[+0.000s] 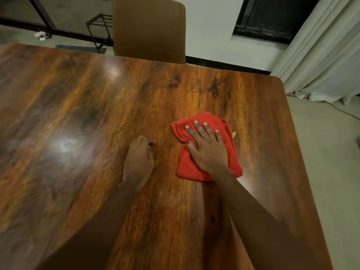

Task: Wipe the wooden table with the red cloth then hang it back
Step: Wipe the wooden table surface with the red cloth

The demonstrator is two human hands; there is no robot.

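Note:
A folded red cloth [190, 168] lies flat on the glossy wooden table [78, 114], right of centre. My right hand [206, 147] presses down on the cloth with the fingers spread and the thumb hooked over its left fold. My left hand [139, 158] rests on the bare wood just left of the cloth, fingers curled in, holding nothing.
A brown chair [149, 30] stands against the table's far edge. The table's right edge [303, 152] drops to a pale floor. White curtains [327, 55] hang at the far right under a dark window. A metal rack [99, 24] stands behind the chair.

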